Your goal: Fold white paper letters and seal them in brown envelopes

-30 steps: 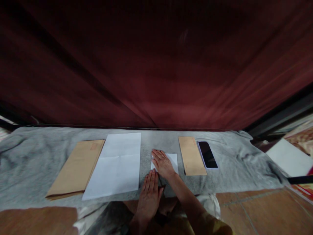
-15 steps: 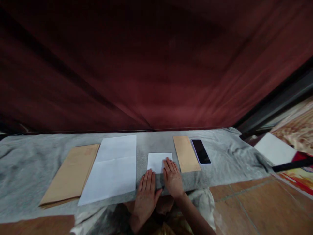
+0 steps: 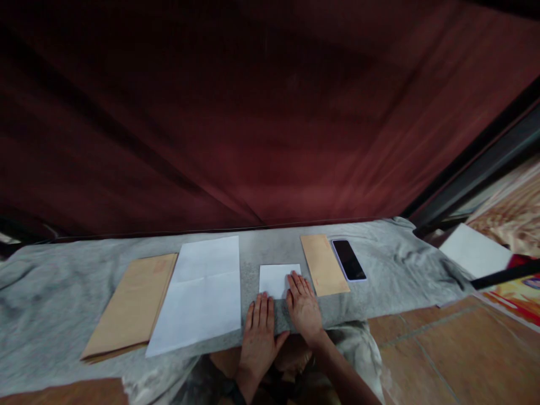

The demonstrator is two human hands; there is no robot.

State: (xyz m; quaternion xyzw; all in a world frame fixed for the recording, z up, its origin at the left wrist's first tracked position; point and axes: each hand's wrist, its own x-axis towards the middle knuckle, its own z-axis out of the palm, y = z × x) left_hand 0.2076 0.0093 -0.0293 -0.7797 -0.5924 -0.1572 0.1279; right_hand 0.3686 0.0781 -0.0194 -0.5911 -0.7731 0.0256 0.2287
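A small folded white paper (image 3: 274, 279) lies flat on the grey cloth in front of me. The fingertips of my left hand (image 3: 259, 332) rest at its near left edge, with the fingers stretched out and the thumb apart. Flat over the paper's right side lies my right hand (image 3: 304, 306), fingers extended and pressing down. To the right is a single brown envelope (image 3: 324, 264). Left of my hands are large white sheets (image 3: 200, 298) with a faint crease across, beside a stack of brown envelopes (image 3: 130, 304).
A phone (image 3: 349, 260) with a dark screen lies right of the single envelope. The grey cloth (image 3: 392, 281) covers the long surface up to a dark red curtain (image 3: 270, 140). Tiled floor (image 3: 455, 349) shows at lower right, near a white box-like object (image 3: 476, 254).
The view has shifted and tilted slightly, so things appear a little further right. Both hands keep nearly the same place on the small paper.
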